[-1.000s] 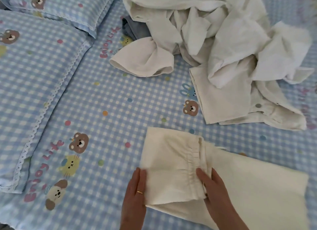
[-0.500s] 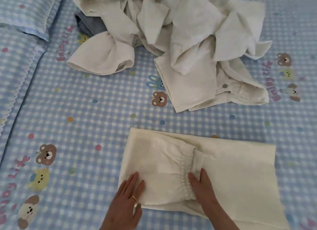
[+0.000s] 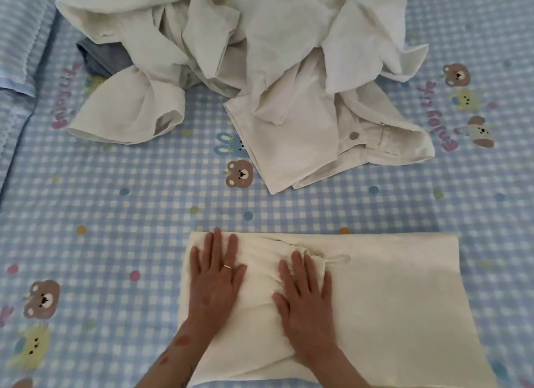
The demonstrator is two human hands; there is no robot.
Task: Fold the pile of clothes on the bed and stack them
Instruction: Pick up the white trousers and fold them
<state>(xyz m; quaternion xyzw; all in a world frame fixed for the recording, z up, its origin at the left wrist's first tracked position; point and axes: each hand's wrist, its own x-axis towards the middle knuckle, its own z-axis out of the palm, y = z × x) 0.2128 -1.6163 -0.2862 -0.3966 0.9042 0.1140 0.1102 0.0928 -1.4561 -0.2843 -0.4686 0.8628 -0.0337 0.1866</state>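
Left hand [image 3: 215, 280] and right hand [image 3: 304, 298], fingers straight, press flat side by side on the folded cream garment [image 3: 390, 301] lying on the bed [image 3: 115, 214]; unfolded clothes pile [image 3: 260, 55] beyond.

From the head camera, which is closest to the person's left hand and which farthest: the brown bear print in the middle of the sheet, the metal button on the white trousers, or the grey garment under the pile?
Measured from the left hand:
1. Brown bear print, straight ahead on the sheet.
2. Metal button, ahead and to the right, on the white trousers.
3. Grey garment, far ahead on the left, tucked under the pile.
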